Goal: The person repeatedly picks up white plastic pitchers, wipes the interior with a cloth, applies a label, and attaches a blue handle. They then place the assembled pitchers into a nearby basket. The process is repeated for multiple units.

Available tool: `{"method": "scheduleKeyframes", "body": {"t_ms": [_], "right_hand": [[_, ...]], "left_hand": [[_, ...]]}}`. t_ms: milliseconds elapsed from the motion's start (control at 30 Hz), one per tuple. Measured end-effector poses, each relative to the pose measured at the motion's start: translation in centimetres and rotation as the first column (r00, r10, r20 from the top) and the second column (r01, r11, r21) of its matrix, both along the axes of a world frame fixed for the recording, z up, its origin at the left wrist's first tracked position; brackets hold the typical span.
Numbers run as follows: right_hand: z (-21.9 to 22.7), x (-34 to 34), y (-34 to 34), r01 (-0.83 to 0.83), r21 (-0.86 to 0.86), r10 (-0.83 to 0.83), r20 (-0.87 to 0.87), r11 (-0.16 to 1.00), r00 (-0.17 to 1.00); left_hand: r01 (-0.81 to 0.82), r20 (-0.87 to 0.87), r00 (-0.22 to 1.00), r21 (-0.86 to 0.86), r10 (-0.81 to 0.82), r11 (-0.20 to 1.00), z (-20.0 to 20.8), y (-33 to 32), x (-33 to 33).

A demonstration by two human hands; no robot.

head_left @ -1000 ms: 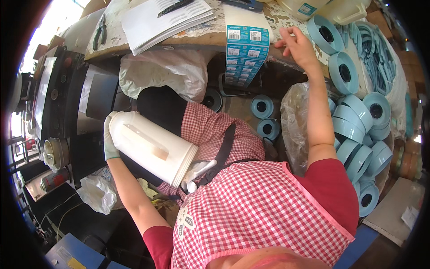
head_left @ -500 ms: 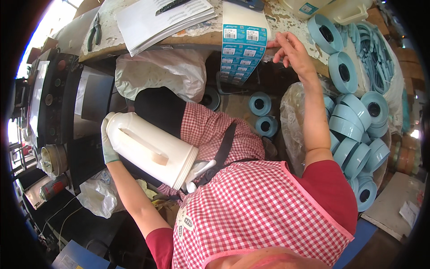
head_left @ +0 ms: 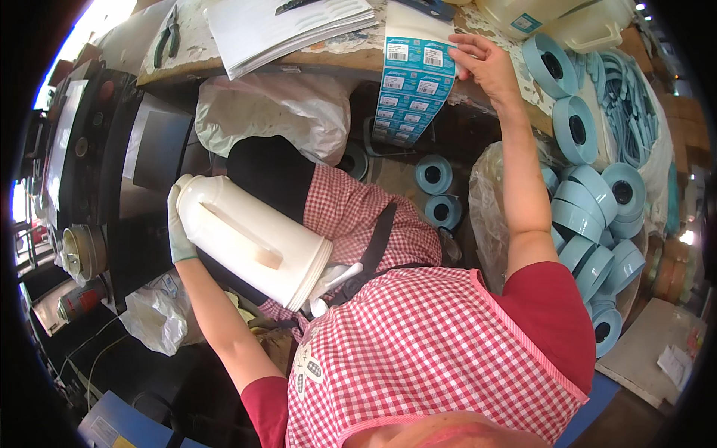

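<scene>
A cream-white plastic jug body (head_left: 246,231) with a moulded handle lies tilted across my lap. My left hand (head_left: 179,224), in a pale glove with a green cuff, is wrapped round its far left end. A strip of blue-and-white labels (head_left: 413,89) hangs over the table's front edge. At the strip's upper right edge, my bare right hand (head_left: 485,69) pinches with thumb and forefinger. Its other fingers are bent. Whether a single label has lifted from the backing is too small to tell.
On the worn table (head_left: 336,56) lie a paper stack (head_left: 287,30) and pliers (head_left: 167,37). Light-blue round parts (head_left: 582,216) are piled at the right, below blue straps (head_left: 626,104). A plastic bag (head_left: 276,112) hangs under the table; a dark machine (head_left: 82,142) stands left.
My right hand has closed from loosely spread fingers to a pinch at the label strip's edge. The left hand still holds the jug body. The view has shifted slightly.
</scene>
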State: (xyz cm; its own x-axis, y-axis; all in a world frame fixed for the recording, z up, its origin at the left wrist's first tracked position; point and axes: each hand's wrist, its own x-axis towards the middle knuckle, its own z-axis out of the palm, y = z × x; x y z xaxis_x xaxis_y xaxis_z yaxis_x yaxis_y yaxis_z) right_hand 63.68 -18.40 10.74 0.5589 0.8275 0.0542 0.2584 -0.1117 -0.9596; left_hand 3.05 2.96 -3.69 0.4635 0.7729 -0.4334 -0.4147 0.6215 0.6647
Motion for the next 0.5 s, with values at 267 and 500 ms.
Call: {"method": "scheduleKeyframes", "body": {"t_ms": [267, 500], "right_hand": [[-0.6, -0.8, -0.3, 0.186, 0.048, -0.189, 0.056, 0.981, 0.980], [1.6, -14.1, -5.1, -0.159, 0.080, -0.039, 0.968, 0.984, 0.248]], "left_hand": [[-0.004, -0.058, 0.998, -0.027, 0.002, 1.000, -1.4, 0.8, -1.0], [-0.110, -0.058, 0.992, 0.054, 0.113, 0.992, -3.5, 0.9, -3.4]]}}
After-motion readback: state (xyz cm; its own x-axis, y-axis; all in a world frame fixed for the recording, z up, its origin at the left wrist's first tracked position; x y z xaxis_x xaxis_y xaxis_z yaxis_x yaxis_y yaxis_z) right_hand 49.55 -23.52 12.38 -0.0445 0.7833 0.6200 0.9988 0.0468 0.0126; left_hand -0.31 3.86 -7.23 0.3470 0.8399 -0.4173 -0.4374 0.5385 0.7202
